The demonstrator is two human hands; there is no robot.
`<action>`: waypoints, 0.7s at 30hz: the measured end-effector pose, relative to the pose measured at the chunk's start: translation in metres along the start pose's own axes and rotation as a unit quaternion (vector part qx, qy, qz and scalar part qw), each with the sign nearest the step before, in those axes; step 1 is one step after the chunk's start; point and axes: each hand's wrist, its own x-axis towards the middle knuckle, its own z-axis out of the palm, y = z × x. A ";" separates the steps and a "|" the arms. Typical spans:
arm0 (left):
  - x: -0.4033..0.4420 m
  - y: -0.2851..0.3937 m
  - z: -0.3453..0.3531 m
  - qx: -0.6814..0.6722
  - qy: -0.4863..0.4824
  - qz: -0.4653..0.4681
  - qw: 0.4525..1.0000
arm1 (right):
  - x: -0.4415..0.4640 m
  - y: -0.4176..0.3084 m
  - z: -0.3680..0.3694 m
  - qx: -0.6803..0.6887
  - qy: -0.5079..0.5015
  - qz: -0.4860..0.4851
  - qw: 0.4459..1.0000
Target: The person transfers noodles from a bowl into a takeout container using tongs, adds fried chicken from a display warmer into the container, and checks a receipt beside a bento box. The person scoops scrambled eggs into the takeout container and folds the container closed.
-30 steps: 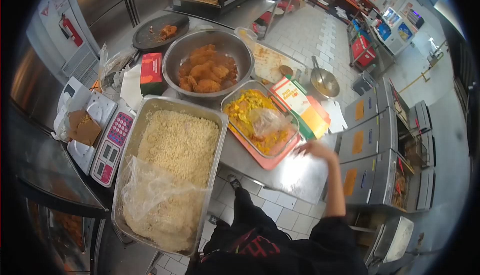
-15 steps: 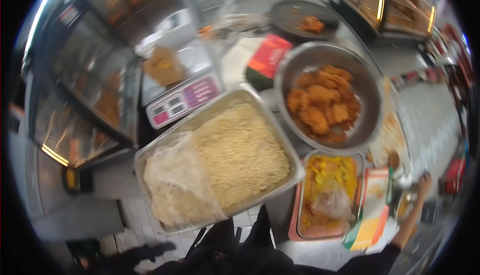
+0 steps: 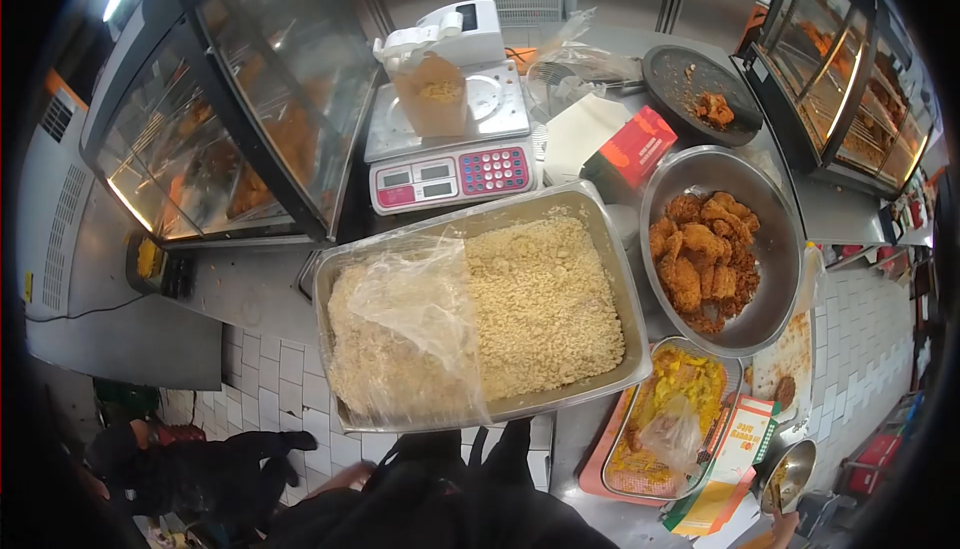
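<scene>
Kitchen, white tiled floor [image 3: 862, 324], glass-sided display cabinets [image 3: 255, 119] left and far right; steel bench [image 3: 572, 441] carries the food; person in dark clothing [image 3: 200, 479] at lower left, well apart from the bench.

Right hand [image 3: 783, 527] at bottom right edge, just by the small steel bowl [image 3: 796, 464] and the utensil [image 3: 776, 494] standing in it; fingers look to be at the utensil's lower end, but frame edge cuts the hand, so can't tell how far closed or whether they grip. Left hand [image 3: 352, 474] low, against the black clothing, below the big tray; small and blurred, can't tell finger opening or any hold.

Small bowl sits near the printed carton [image 3: 747, 429]; left of that, a clear tray of yellow food [image 3: 690, 369] with a plastic bag [image 3: 672, 436] on it, over a pink board [image 3: 600, 464].

Centre: deep steel tray [image 3: 633, 289] of pale crumbs [image 3: 550, 309], left half under clear film [image 3: 415, 294]; right of it, large steel bowl [image 3: 775, 284] with fried pieces [image 3: 700, 249]; behind, scale [image 3: 455, 177] bearing an open brown box [image 3: 428, 114], red box [image 3: 637, 144], black round pan [image 3: 670, 89].
</scene>
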 end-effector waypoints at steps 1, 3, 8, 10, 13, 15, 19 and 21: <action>0.010 -0.002 -0.012 0.021 0.037 0.032 0.999 | -0.004 -0.006 -0.002 0.013 0.004 0.009 1.000; 0.033 0.001 -0.047 0.063 0.308 0.073 0.947 | -0.014 -0.017 -0.007 0.039 0.010 0.023 0.999; -0.095 0.249 -0.197 -0.175 0.625 0.336 0.682 | -0.050 -0.029 -0.015 0.103 0.022 0.067 0.992; -0.128 0.333 -0.228 -0.144 0.545 0.466 0.682 | -0.072 -0.032 -0.017 0.127 0.024 0.091 0.987; -0.111 0.443 -0.255 0.133 0.419 0.635 0.635 | -0.100 -0.040 -0.021 0.157 0.017 0.128 0.979; -0.057 0.504 -0.252 0.305 0.448 0.614 0.574 | -0.119 -0.057 -0.024 0.168 0.014 0.148 0.975; 0.033 0.592 -0.249 0.453 0.511 0.550 0.481 | -0.136 -0.060 -0.025 0.178 0.040 0.135 0.974; 0.049 0.614 -0.243 0.468 0.498 0.528 0.505 | -0.132 -0.038 -0.031 0.150 0.086 0.097 0.980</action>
